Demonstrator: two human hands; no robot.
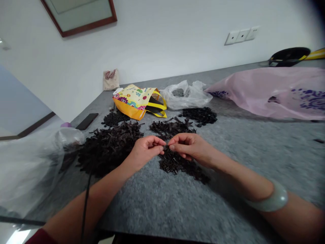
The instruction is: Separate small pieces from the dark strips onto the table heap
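My left hand [148, 149] and my right hand [190, 147] meet near the middle of the table, fingertips almost touching. Between them is a small black piece [165, 147], pinched from both sides; its exact kind is too small to make out. Just below lies a heap of small dark pieces [171, 162], and behind my fingers is a pile of short black strips [171, 127]. A larger mound of black strips [109, 145] spreads to the left of my left hand. My right wrist wears a pale bangle [273, 200].
Behind the piles stand a yellow printed bag [134, 100], a white plastic bag [186, 96] and black round pieces [201, 116]. A pink bag [266, 88] lies at right. A dark phone-like slab [87, 121] and clear plastic [30, 162] are at left on the grey table [157, 210].
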